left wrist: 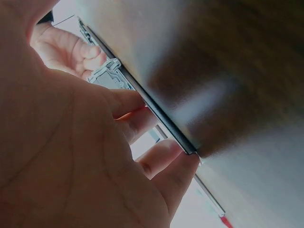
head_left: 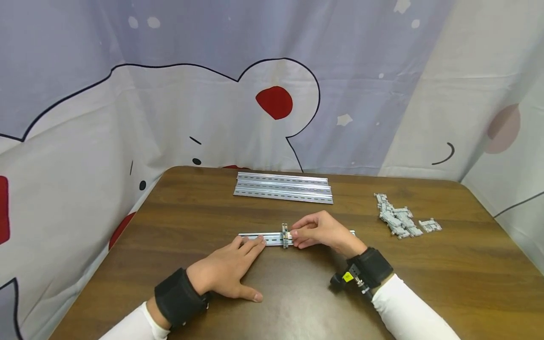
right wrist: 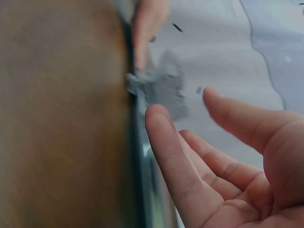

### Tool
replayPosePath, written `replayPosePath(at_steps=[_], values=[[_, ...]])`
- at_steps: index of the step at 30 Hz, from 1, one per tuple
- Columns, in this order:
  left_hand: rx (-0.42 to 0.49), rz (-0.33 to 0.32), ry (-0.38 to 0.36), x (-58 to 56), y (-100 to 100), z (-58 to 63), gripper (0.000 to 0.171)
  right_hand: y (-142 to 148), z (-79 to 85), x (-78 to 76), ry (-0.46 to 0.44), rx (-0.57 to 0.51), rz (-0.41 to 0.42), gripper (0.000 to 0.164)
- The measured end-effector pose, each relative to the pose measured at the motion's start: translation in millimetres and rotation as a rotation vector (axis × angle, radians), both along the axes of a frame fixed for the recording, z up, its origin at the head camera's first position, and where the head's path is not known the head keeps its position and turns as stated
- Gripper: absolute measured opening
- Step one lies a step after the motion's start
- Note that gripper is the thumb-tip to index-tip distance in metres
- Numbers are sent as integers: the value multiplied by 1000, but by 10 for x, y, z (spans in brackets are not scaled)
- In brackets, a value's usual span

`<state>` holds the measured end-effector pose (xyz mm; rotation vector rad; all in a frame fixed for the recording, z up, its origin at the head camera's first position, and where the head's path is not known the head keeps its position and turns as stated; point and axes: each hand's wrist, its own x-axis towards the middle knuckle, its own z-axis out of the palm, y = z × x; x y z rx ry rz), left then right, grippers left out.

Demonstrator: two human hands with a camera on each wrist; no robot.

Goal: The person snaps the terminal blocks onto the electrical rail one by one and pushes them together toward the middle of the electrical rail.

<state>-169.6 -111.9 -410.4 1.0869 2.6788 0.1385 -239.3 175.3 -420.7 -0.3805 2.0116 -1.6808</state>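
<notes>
A slotted metal DIN rail (head_left: 272,239) lies crosswise on the table in front of me. Grey end brackets (head_left: 285,236) stand upright on it near its middle. My left hand (head_left: 229,269) rests on the rail's left part, fingers stretched out along its edge and thumb spread on the table side. In the left wrist view those fingertips touch the dark rail edge (left wrist: 161,116). Just right of the brackets is my right hand (head_left: 320,232), bent over the rail. The right wrist view has its thumb and fingers apart, a fingertip close to the blurred grey bracket (right wrist: 166,90).
Several more slotted rails (head_left: 282,186) lie side by side at the back of the table (head_left: 191,208). A pile of loose grey brackets (head_left: 395,217) sits at the right, with a single bracket (head_left: 430,225) beside it. A printed curtain (head_left: 212,108) hangs behind the table.
</notes>
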Motion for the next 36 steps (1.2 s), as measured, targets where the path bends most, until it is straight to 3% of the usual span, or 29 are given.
replayPosePath(at_steps=[4, 14, 21, 27, 31, 36], values=[[3, -2, -7, 7, 3, 2, 110, 181, 161, -30, 85, 61, -47, 37], [-2, 1, -17, 8, 8, 8, 110, 783, 574, -79, 282, 203, -297, 33], [2, 5, -20, 15, 2, 12, 110, 1162, 760, -19, 447, 533, -442, 41], [7, 1, -18, 20, 1, 16, 110, 1379, 742, -26, 613, 741, -517, 33], [4, 0, -9, 17, -3, 10, 110, 1504, 681, -53, 595, 867, -513, 34], [-2, 2, -13, 14, -4, 6, 110, 1660, 596, -79, 429, 1010, -397, 46]])
